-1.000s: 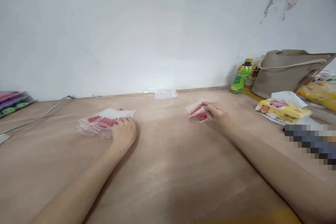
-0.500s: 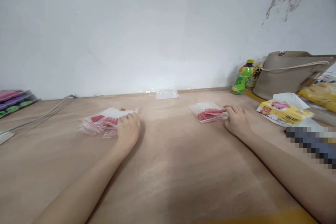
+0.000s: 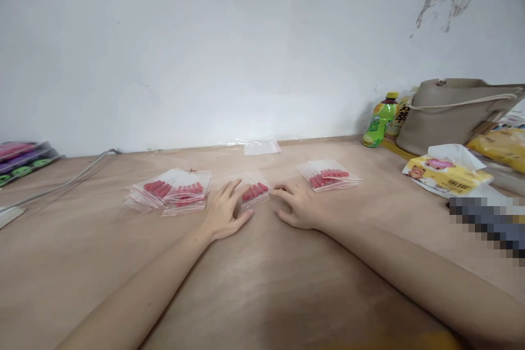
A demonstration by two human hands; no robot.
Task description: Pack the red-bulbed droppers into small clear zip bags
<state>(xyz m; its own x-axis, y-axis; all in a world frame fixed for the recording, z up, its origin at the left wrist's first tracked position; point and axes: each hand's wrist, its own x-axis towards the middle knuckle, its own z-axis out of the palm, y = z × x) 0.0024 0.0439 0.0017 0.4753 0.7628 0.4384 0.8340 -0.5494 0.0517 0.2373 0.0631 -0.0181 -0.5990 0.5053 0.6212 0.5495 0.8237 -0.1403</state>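
Note:
A clear zip bag with several red pieces [image 3: 255, 191] lies flat in the middle of the brown table, between my hands. My left hand [image 3: 226, 212] is open at its left side, fingers apart, the fingertips at the bag's edge. Just right of the bag is my right hand [image 3: 298, 205], also open, thumb and index finger spread toward it. A pile of similar bags with red pieces [image 3: 186, 191] lies to the left. Two or so overlapping bags of red pieces [image 3: 332, 175] rest farther right.
Flat white bags [image 3: 262, 147] lie by the wall. At the right stand a green bottle [image 3: 379, 123], a grey-beige bag [image 3: 443, 117] and a yellow tissue pack [image 3: 447, 175]. A grey cable [image 3: 77, 175] and colourful packages [image 3: 27, 161] are at the left.
Both hands have moved inward from the side piles to the middle, and both are now open. A bag of red pieces now lies between them. The left pile's right-hand bag now lies uncovered.

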